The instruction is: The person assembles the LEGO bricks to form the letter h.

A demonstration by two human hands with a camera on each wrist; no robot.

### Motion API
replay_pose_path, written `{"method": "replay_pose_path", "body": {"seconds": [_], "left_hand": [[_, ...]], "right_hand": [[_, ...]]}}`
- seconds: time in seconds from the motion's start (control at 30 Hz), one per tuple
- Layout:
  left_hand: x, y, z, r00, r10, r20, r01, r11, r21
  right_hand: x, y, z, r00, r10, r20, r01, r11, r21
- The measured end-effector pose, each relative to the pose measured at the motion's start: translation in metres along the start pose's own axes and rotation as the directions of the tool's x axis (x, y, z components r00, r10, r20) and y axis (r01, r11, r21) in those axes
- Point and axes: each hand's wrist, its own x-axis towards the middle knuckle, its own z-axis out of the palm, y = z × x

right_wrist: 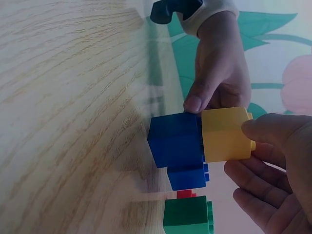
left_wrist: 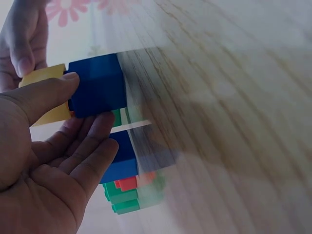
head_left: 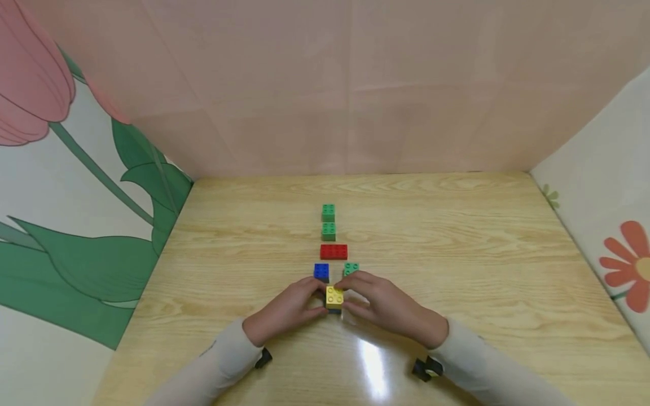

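Stacked between the two hands are a yellow brick (head_left: 334,297) with four-stud top and a blue brick (left_wrist: 97,85) below it. A narrow gap shows between them in the right wrist view. My left hand (head_left: 289,307) holds the blue brick, its thumb across the near side close to the seam and its fingers at the far side. With thumb and fingers, my right hand (head_left: 388,304) pinches the yellow brick from the right. The blue brick's base stands on the wooden table (head_left: 457,254).
Just beyond the hands lie another blue brick (head_left: 321,270) on the left and a green brick (head_left: 351,267) on the right. Farther back are a long red brick (head_left: 333,251), a green brick (head_left: 328,231) and another green brick (head_left: 328,212). A pink backdrop (head_left: 345,113) borders the table.
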Motion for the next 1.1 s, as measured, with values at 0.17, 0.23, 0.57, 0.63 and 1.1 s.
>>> {"method": "replay_pose_path", "body": {"seconds": [0.17, 0.23, 0.57, 0.63, 1.1], "left_hand": [[-0.0005, -0.0012, 0.0004, 1.000, 0.019, -0.010, -0.019, 1.000, -0.010], [-0.0009, -0.0019, 0.0006, 1.000, 0.019, -0.015, -0.019, 1.000, -0.011], [-0.0001, -0.0030, 0.0013, 0.999, 0.016, -0.028, -0.016, 1.000, -0.011], [0.0000, -0.0026, 0.0010, 1.000, 0.013, -0.027, -0.014, 1.000, -0.007], [0.0014, -0.0027, -0.0001, 0.999, 0.043, -0.021, -0.043, 0.999, 0.002]], "right_hand": [[-0.0005, -0.0003, 0.0008, 1.000, -0.007, 0.000, 0.007, 0.999, -0.036], [-0.0003, -0.0003, 0.0013, 1.000, -0.011, -0.001, 0.011, 0.999, -0.044], [0.0028, -0.0017, 0.0009, 0.999, -0.037, -0.007, 0.037, 0.996, -0.076], [0.0032, -0.0027, 0.0004, 0.999, -0.036, 0.001, 0.036, 0.996, -0.083], [0.0054, -0.0015, 0.0004, 0.994, -0.113, 0.008, 0.113, 0.985, -0.132]]}}
